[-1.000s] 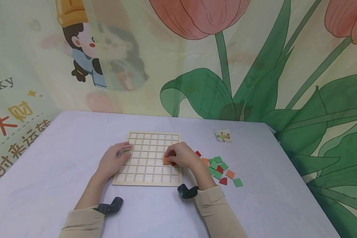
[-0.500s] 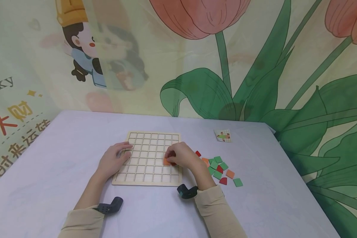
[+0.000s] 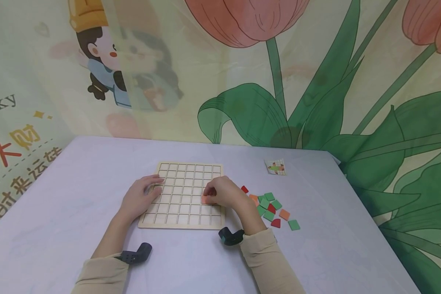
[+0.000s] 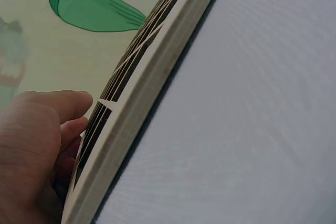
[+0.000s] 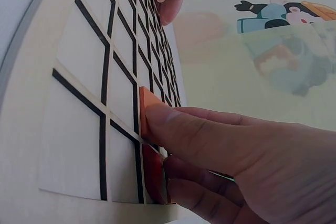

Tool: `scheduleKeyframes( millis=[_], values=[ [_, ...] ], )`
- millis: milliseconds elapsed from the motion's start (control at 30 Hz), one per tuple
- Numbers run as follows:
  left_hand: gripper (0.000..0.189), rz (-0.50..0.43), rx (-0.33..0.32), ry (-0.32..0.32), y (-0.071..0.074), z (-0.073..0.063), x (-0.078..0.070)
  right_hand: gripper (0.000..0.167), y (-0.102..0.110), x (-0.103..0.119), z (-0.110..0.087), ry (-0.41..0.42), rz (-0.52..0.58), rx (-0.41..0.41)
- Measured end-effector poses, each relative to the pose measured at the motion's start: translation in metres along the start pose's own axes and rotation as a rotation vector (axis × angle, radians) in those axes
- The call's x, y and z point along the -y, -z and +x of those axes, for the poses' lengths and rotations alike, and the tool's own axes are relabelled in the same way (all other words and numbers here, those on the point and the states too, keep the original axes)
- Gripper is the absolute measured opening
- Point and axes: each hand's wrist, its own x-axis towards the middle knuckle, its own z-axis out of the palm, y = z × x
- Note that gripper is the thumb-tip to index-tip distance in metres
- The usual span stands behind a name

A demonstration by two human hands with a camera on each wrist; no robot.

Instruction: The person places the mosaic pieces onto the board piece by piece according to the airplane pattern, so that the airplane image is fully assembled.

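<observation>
A wooden grid board (image 3: pixel 180 226) lies on the table. My left hand (image 3: pixel 140 198) rests at its left edge with fingers relaxed, holding nothing; the left wrist view shows that hand (image 4: pixel 31 140) beside the frame. Over the board's right side, my right hand (image 3: pixel 224 192) pinches an orange square tile (image 3: pixel 204 200). Seen from the right wrist, the thumb lies against the orange tile (image 5: pixel 150 106), which sits at a grid cell; whether it is fully seated I cannot tell. A red tile (image 5: pixel 153 174) with a curved edge is in the neighbouring cell, partly behind the fingers.
Right of the board lies a loose heap of green tiles (image 3: pixel 268 216), with orange tiles (image 3: pixel 284 214) and red tiles (image 3: pixel 275 223) among them. Farther back is a small picture card (image 3: pixel 275 167). A printed cloth hangs behind the white-covered table (image 3: pixel 95 163).
The right fingers have shifted slightly over the orange tile, and the red tile beside it is now hidden in the head view. The left hand and board stay in place.
</observation>
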Motion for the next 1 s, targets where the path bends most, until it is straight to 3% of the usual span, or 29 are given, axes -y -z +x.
scheduleKeyframes(
  millis=[767,1000],
  values=[
    [0.041,0.003,0.009,0.012,0.001,-0.002,-0.002,0.015,0.000,-0.004,0.002,0.036,-0.057,0.006],
    [0.039,0.006,0.007,0.010,0.002,-0.002,-0.004,0.017,0.006,-0.011,0.001,-0.022,-0.007,-0.013]
  ],
)
